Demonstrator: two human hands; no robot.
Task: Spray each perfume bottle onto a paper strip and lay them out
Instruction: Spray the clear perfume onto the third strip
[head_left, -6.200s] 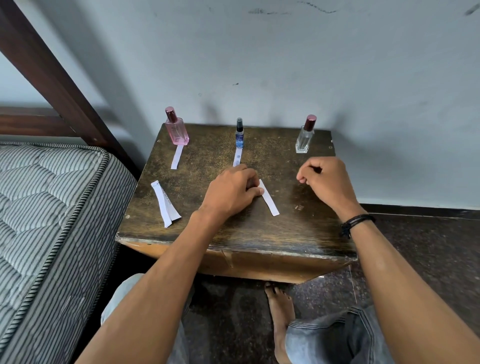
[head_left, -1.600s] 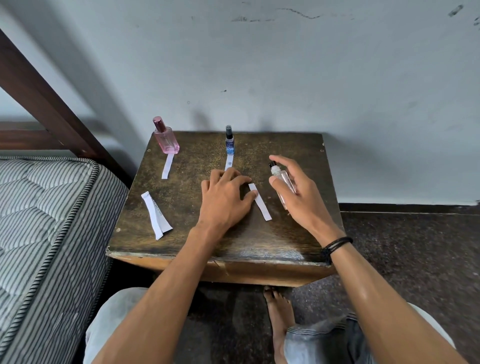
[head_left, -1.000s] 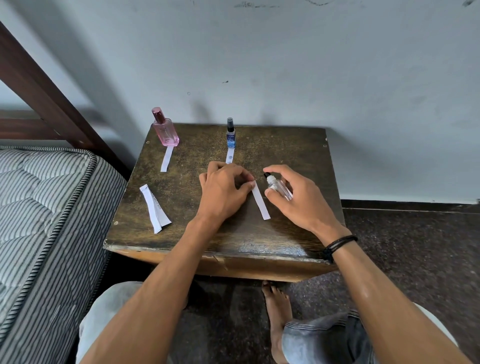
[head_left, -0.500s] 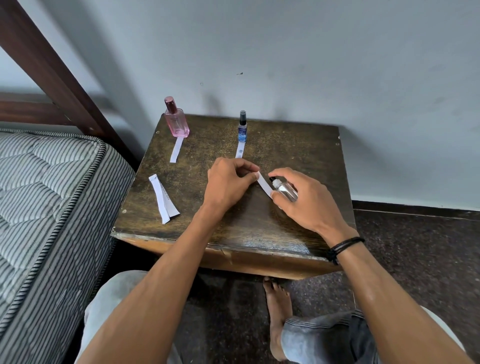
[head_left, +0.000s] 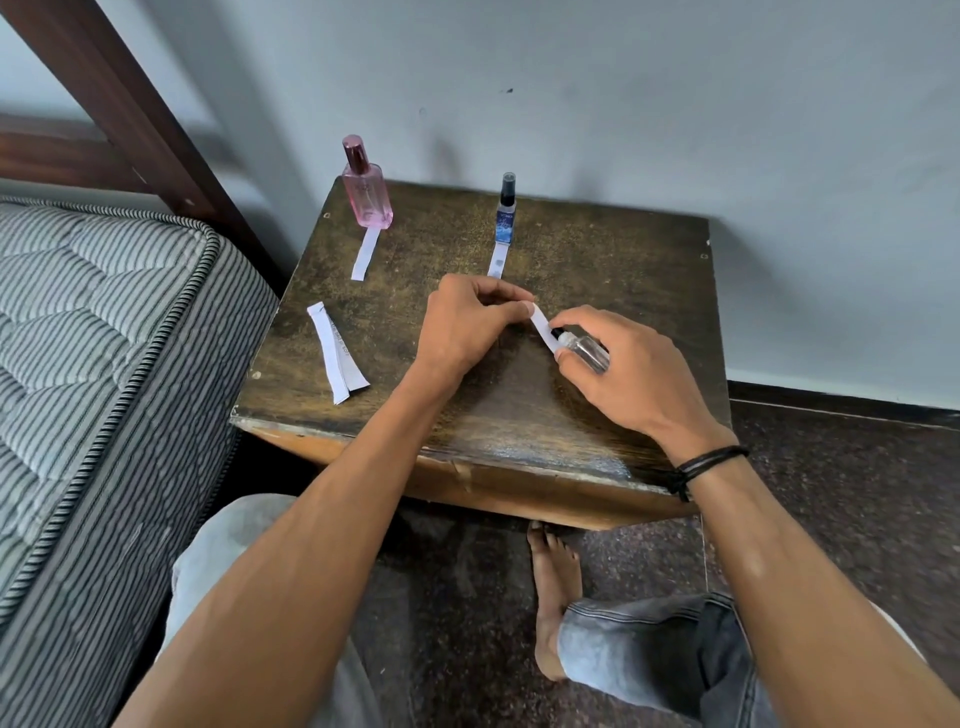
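- Now the left hand (head_left: 467, 327) pinches the upper end of a narrow white paper strip (head_left: 542, 328) between thumb and curled fingers, over the middle of the dark, worn wooden table (head_left: 639, 260).
- The right hand (head_left: 623, 371) grips a small clear glass perfume bottle (head_left: 586, 351), tipped almost flat, its black nozzle right at the strip's lower end; the forefinger arches over the nozzle.
- A pink rectangular perfume bottle (head_left: 368, 195) stands upright at the table's back left corner, with a white test strip (head_left: 365, 254) lying flat just before it.
- A slim blue spray bottle (head_left: 506, 218) with a black cap stands upright at the back middle, with a second laid strip (head_left: 497, 264) before it.
- Spare white strips (head_left: 337, 358) lie overlapped near the table's left edge.
- A black cord wristband (head_left: 706, 462) circles the right wrist; a striped grey mattress (head_left: 104, 338) lies left of the table.
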